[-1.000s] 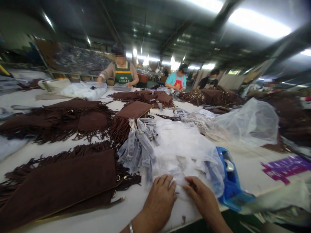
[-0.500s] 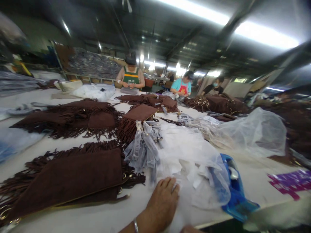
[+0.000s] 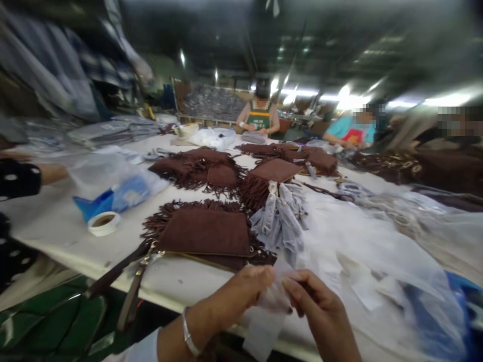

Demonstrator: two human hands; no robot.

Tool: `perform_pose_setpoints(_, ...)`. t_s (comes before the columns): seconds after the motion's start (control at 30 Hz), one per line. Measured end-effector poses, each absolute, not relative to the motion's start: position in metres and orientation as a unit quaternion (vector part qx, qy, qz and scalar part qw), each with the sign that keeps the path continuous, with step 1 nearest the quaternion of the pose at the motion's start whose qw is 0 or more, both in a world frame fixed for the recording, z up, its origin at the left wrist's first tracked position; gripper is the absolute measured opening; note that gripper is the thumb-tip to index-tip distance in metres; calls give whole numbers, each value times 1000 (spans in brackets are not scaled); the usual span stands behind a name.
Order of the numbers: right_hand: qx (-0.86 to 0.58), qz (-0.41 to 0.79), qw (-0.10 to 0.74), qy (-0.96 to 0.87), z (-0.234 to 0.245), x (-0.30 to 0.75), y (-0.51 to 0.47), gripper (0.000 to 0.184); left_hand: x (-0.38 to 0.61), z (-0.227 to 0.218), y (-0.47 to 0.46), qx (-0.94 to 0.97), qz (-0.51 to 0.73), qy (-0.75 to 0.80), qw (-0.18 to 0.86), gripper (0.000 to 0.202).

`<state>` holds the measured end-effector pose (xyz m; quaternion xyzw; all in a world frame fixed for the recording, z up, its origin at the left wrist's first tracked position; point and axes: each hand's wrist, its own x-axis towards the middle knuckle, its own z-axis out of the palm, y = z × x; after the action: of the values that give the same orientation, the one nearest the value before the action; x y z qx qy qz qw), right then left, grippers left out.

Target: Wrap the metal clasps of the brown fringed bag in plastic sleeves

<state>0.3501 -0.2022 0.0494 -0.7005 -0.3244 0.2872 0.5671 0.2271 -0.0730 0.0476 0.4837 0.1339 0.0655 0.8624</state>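
Note:
Near the table's front edge, my left hand (image 3: pixel 243 289) is closed on a thin, translucent white sheet (image 3: pixel 264 332). My right hand (image 3: pixel 320 309) pinches the same sheet from the other side, and its lower end hangs down. Just beyond my left hand lies a dark brown fringed bag (image 3: pixel 207 231) with gold rings and a wrist strap. Beside it, a bunch of straps wrapped in greyish film (image 3: pixel 283 213) lies against another brown fringed bag (image 3: pixel 273 171). Right of these spreads a large clear plastic bag (image 3: pixel 350 236) with white pieces in it.
At left are a tape roll (image 3: pixel 103 223), a blue tape dispenser (image 3: pixel 96 203) and a co-worker's dotted sleeve (image 3: pixel 18 178). More brown bags (image 3: pixel 204 168) lie farther back. People work across the table, one in a green apron (image 3: pixel 260 120). Something blue (image 3: pixel 458 286) sits at the right edge.
My view has turned left. My left hand, earlier lying on the plastic bag, is now closed on the thin sheet. My right hand has come into view and grips it too.

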Motion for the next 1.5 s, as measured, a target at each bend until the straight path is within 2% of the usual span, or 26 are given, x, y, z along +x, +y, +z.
perform_pose_setpoints(0.13, -683, 298, 564, -357, 42, 330, -167, 33, 157, 27, -64, 466, 132, 226, 845, 39)
perform_pose_setpoints(0.3, -614, 410, 541, -402, 22, 292, -128, 35, 88, -2, -60, 513, 226, 371, 740, 32)
perform_pose_setpoints(0.37, -607, 447, 516, -407, 15, 271, -115, 35, 60, 2, -63, 564, 241, 392, 685, 29)
perform_pose_setpoints(0.53, -615, 466, 474, -424, 6, 213, -91, 32, -13, 10, -71, 704, 212, 485, 473, 29)
perform_pose_setpoints(0.6, -611, 481, 433, -456, 3, 187, -83, 29, -39, 2, -72, 673, 207, 504, 500, 39)
perform_pose_setpoints(0.7, -610, 484, 387, -494, 2, 151, -74, 22, -62, -15, -71, 522, 244, 463, 674, 45)
perform_pose_setpoints(0.77, -607, 485, 370, -509, 2, 132, -68, 18, -67, -23, -70, 432, 293, 432, 735, 47)
perform_pose_setpoints(0.93, -612, 471, 325, -546, -4, 111, -55, 22, -63, -35, -62, 385, 357, 449, 723, 40)
perform_pose_setpoints(1.1, -634, 450, 306, -549, -24, 104, -51, 31, -72, -46, -62, 432, 349, 476, 681, 30)
perform_pose_setpoints(1.23, -596, 535, 320, -506, -41, 97, -52, 27, -87, -46, -65, 476, 306, 523, 637, 27)
perform_pose_setpoints(1.37, -570, 594, 309, -477, -52, 91, -54, 24, -95, -53, -63, 480, 264, 510, 663, 31)
perform_pose_setpoints(1.5, -573, 603, 315, -457, -62, 86, -53, 27, -95, -71, -58, 426, 316, 496, 687, 34)
